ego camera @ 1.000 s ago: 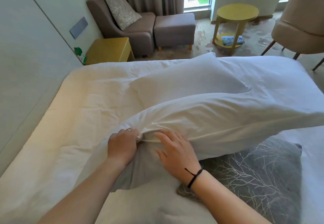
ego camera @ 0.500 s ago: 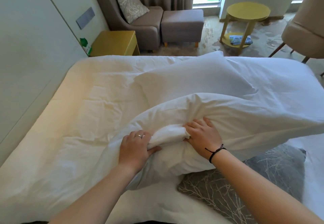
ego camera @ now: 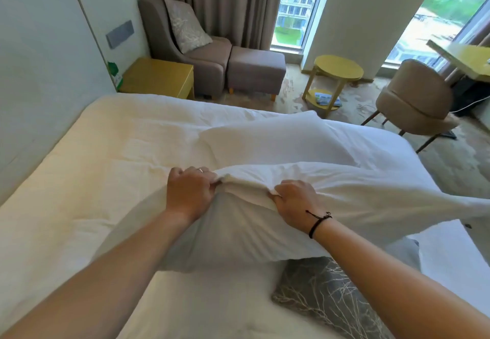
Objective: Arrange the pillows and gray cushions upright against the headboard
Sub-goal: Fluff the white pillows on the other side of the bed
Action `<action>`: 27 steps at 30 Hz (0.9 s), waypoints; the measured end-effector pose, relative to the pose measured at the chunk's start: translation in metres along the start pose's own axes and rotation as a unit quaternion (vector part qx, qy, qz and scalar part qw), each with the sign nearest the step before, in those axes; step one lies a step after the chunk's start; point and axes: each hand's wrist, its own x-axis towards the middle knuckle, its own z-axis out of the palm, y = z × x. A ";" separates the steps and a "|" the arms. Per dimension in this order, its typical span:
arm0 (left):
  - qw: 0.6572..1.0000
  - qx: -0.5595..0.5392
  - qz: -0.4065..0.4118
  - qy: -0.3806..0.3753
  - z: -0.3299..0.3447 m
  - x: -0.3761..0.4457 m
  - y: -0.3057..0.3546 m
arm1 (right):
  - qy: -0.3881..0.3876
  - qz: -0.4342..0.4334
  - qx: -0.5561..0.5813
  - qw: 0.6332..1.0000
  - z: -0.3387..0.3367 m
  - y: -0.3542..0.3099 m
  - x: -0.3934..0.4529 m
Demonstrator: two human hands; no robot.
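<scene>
A large white pillow is lifted off the white bed, stretching from the middle to the right edge. My left hand grips its bunched top edge, and my right hand grips the same edge a little to the right. A second white pillow lies flat on the bed behind it. Under the lifted pillow, at the lower right, a gray cushion with a pale branch pattern lies flat, partly hidden by my right forearm. The headboard wall runs along the left.
Beyond the bed stand a yellow bedside table, a gray armchair holding another patterned cushion, a gray footstool, a round yellow side table and a beige chair. Windows lie behind.
Both hands have closed tighter on the pillow's edge and raised it higher off the bed. The view has tilted up, showing more of the room.
</scene>
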 end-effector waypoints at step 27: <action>0.880 -0.262 -0.322 -0.231 -0.069 -0.177 -0.251 | -0.096 0.256 0.252 0.928 0.139 -0.366 0.185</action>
